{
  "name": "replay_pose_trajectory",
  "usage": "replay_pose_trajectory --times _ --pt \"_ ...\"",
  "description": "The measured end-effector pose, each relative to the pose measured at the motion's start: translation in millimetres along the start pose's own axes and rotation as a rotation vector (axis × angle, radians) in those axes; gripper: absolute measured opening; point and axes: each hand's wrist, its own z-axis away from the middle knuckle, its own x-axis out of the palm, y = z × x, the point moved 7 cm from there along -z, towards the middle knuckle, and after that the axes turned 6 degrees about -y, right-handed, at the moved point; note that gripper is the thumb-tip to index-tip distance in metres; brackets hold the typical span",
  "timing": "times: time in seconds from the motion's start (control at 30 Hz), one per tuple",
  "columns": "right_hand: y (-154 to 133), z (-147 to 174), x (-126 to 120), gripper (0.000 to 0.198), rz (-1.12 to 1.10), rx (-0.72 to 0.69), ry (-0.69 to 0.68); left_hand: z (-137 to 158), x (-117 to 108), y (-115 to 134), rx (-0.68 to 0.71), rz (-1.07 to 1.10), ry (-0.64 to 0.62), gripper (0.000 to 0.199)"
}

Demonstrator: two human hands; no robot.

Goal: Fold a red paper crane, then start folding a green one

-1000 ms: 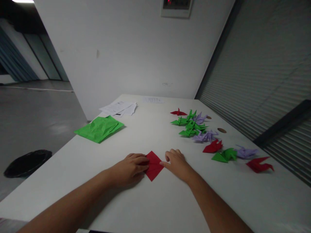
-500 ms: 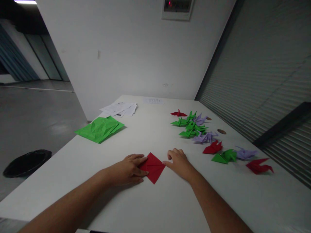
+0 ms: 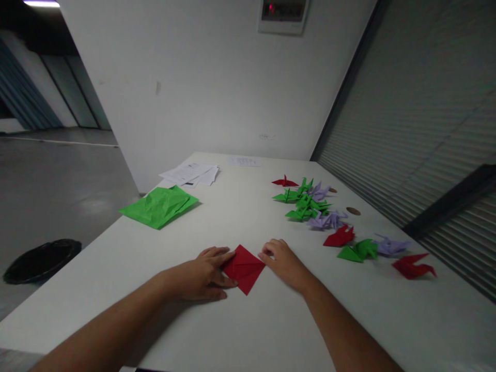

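Note:
A folded red origami paper (image 3: pixel 244 269) lies on the table as a small diamond, with a crease running across it to its right corner. My left hand (image 3: pixel 205 274) rests flat on its left part, fingers spread, covering the left corner. At the right corner my right hand (image 3: pixel 284 262) is closed in a pinch, thumb and forefinger at the tip of the paper; how much of the corner lies between them is partly hidden.
Folded paper cranes, green (image 3: pixel 306 207), purple (image 3: pixel 391 245) and red (image 3: pixel 414 266), lie along the table's right side. Crumpled green paper (image 3: pixel 159 206) and printed sheets (image 3: pixel 191 173) lie left. A black-lined bin (image 3: pixel 42 261) stands beside the table (image 3: pixel 248 336).
My right thumb and forefinger have drawn together at the paper's right corner. My left hand has shifted only slightly, still flat on the paper.

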Motion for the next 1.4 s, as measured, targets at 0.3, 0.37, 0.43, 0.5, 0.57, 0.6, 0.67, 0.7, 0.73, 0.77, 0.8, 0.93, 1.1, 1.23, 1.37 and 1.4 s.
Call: replay_pose_trajectory --times 0.3,0.37,0.43,0.5,0.57,0.6,0.67,0.7,0.73,0.77,0.8,0.93,1.1,1.23,1.37,1.4 --pt "-8 6 2 0.017 -0.01 0.119 -0.053 -2 -2 3 0.015 -0.059 0.058 0.05" --pt "-7 6 1 0.018 -0.028 0.154 -0.045 -1 -2 3 0.023 -0.062 0.068 0.053" --pt "-5 6 2 0.016 -0.104 0.172 -0.038 0 -2 2 0.029 -0.056 0.086 0.054" --pt "-4 5 4 0.014 -0.22 0.169 -0.033 0 -1 1 0.032 -0.051 0.099 0.054" --pt "-3 4 5 0.014 -0.32 0.144 -0.012 1 0 1 0.03 -0.053 0.105 0.054" --pt "-3 4 5 0.014 -0.359 0.129 0.007 0 0 0 0.028 -0.056 0.106 0.054" --pt "-1 2 5 0.012 -0.436 0.109 0.052 0 0 1 0.03 -0.063 0.104 0.054" --pt "1 1 6 0.011 -0.48 0.107 0.069 0 0 1 0.032 -0.066 0.101 0.054" --pt "3 0 7 0.009 -0.526 0.109 0.081 -1 0 2 0.034 -0.07 0.094 0.054" --pt "6 -1 9 0.009 -0.566 0.112 0.092 -1 -1 3 0.036 -0.075 0.086 0.055" --pt "8 -2 9 0.009 -0.595 0.114 0.107 -2 -1 4 0.036 -0.083 0.077 0.056" --pt "10 1 -7 0.011 -0.545 0.105 0.265 -2 -5 8 0.025 -0.116 0.051 0.057" --pt "-18 28 -53 0.008 -0.232 -0.115 0.607 -5 -14 9 0.006 -0.078 0.131 0.056" --pt "-51 37 -49 0.015 -0.095 -0.455 0.469 -4 -27 -5 -0.121 0.011 0.341 0.028" --pt "-74 35 -16 0.021 0.015 -0.63 0.115 5 -34 -26 -0.302 0.079 0.532 0.021" --pt "-78 35 -8 0.021 0.042 -0.647 0.051 7 -34 -28 -0.311 0.094 0.559 0.023"
